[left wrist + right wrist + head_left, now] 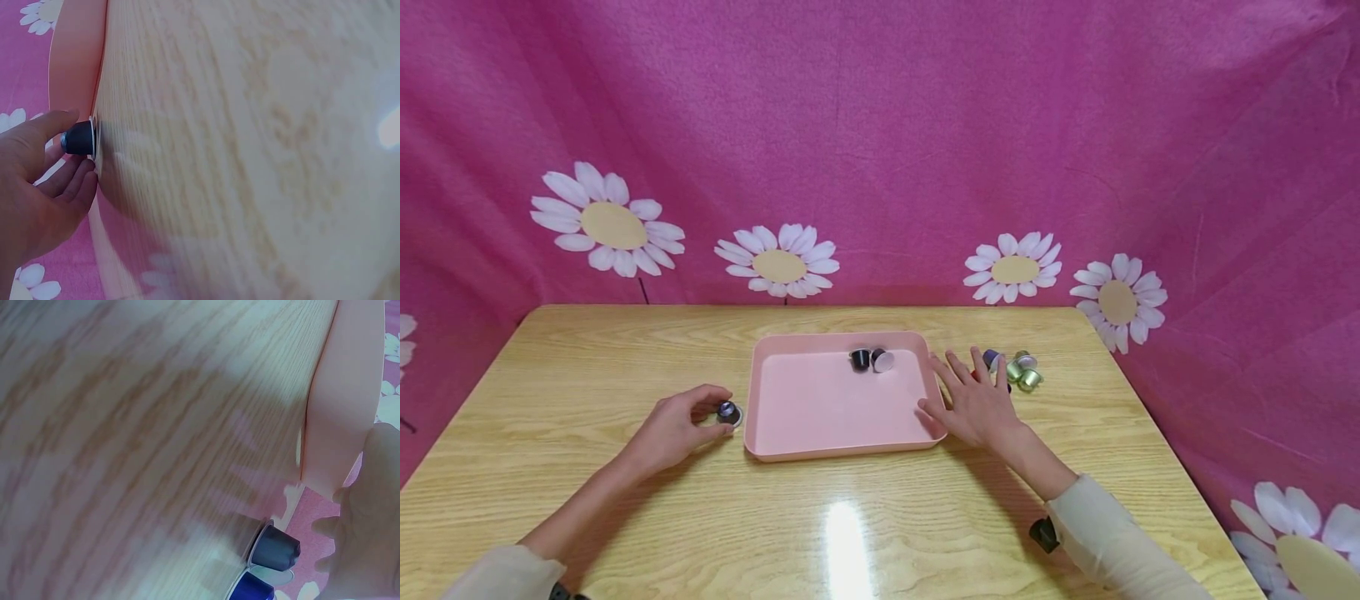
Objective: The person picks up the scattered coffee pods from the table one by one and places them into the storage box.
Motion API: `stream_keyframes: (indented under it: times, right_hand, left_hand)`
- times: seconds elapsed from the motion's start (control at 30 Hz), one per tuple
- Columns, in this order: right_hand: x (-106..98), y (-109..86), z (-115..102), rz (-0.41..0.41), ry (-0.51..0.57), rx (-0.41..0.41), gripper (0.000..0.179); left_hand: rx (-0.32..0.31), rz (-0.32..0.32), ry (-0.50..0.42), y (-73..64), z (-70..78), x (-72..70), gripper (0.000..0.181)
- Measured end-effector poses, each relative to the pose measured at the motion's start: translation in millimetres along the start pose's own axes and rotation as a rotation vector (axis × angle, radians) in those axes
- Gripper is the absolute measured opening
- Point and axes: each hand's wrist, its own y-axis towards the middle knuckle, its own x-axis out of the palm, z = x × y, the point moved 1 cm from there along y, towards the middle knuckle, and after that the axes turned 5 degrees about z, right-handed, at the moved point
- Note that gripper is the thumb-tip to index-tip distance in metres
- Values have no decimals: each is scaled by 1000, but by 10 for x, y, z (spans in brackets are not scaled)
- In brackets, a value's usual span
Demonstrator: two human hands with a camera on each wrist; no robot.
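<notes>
Dark capsule (728, 412) first: head view puts it on the counter (790, 517), just outside the pink tray (827, 408), on the side facing the counter's left edge. What are the hands up to?

Left hand (681, 425) angles in from the near side, fingers and thumb curled round it. Right hand (977, 408) looks empty: fingers spread, thumb by the tray's rim, green capsules (1030, 380) just beyond, toward the counter's far right corner. It hides part of that bunch, so reaching blind could scatter them toward the right edge imo.

Left wrist view any clearer?

Kinda. Capsule's rim-down, narrow end up, fingers either side. Can't tell how hard they press. A weak pinch on that taper could slip, and lifting too low might clip the tray wall.

And right wrist?

Blurry hand, apart from a grey capsule (275, 548) and a blue capsule (253, 587) nearly touching it. I'd guess one careless nudge tips both.
</notes>
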Motion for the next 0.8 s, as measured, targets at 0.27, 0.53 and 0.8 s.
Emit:
stream_keyframes:
  times: [0.27, 0.53, 0.8]
  right_hand:
    - [-2, 4, 4, -10, -5, -1, 78]
    - [0, 2, 4, -15, -4, -3, 78]
    - [-1, -3, 4, -4, 2, -5, 77]
  left_hand:
    - [-15, -3, 40, 8, 3, 2, 38]
    - [-16, -6, 47, 13, 8, 0, 33]
    - [8, 1, 51, 23, -8, 1, 27]
